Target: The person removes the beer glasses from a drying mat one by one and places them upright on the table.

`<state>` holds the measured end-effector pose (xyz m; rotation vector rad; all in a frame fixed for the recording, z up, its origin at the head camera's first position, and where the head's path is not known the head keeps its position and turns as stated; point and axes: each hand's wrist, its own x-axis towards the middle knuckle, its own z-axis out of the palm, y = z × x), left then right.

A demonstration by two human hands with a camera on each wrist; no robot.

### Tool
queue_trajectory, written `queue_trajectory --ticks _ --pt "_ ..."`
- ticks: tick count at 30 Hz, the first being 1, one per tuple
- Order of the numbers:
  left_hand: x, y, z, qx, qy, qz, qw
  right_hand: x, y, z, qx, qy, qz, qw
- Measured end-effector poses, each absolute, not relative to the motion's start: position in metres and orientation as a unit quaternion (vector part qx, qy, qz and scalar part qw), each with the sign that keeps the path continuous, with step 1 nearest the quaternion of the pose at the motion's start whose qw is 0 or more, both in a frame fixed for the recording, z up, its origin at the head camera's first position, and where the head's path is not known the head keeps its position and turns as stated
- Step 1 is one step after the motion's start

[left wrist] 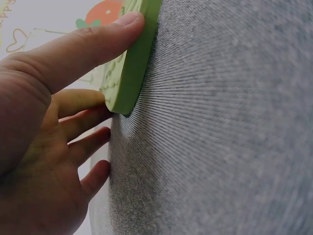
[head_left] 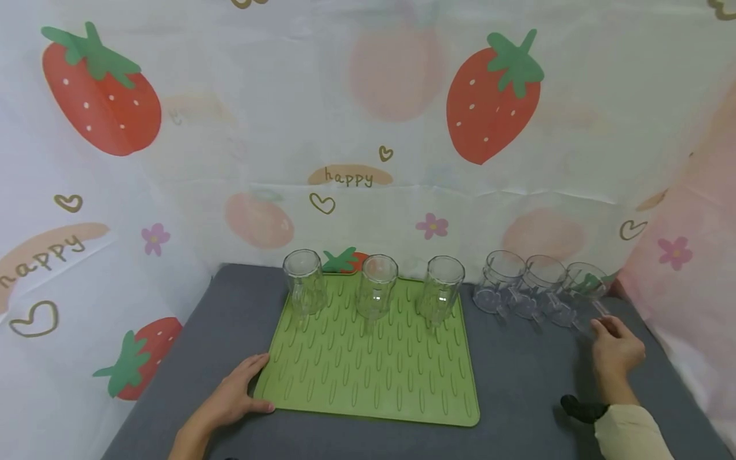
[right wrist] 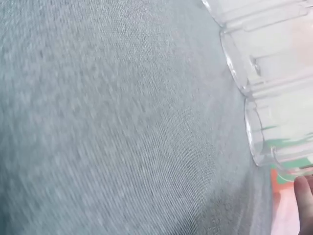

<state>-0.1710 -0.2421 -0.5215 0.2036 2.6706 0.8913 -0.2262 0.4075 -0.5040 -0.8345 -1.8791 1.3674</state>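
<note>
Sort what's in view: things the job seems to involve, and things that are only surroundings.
In the job, judging by the hands:
green mat, its near left corner touched by the left hand
three clear mugs on it
rightmost clear mug, its handle held by the right hand
two clear mugs beside it

Just surroundings:
grey tabletop
strawberry-print cloth behind

Green dash-patterned mat (head_left: 368, 370), clear mugs (head_left: 377, 287), grey tabletop (head_left: 529, 383), white backdrop (head_left: 287, 115) with red strawberries (head_left: 491, 112)

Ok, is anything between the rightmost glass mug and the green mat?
Yes: two clear mugs stand in line between the rightmost mug and the back of the green mat. Nothing visible blocks a path in front of them.
</note>
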Motion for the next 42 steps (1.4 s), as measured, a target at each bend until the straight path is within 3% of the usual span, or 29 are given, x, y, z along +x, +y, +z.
queue_trajectory --ticks 8,24,42 --pt "-0.170 -0.244 -0.519 0.068 0.933 0.314 0.164 -0.219 0.407 -0.500 -0.323 -0.771 0.482 0.261" --pt "-0.173 -0.241 -0.520 0.073 0.938 0.304 0.149 -0.202 0.383 -0.477 -0.351 -0.776 0.451 0.265" --pt "-0.171 -0.240 -0.524 0.074 0.941 0.306 0.127 -0.185 0.325 -0.474 -0.210 -0.839 0.429 0.262"
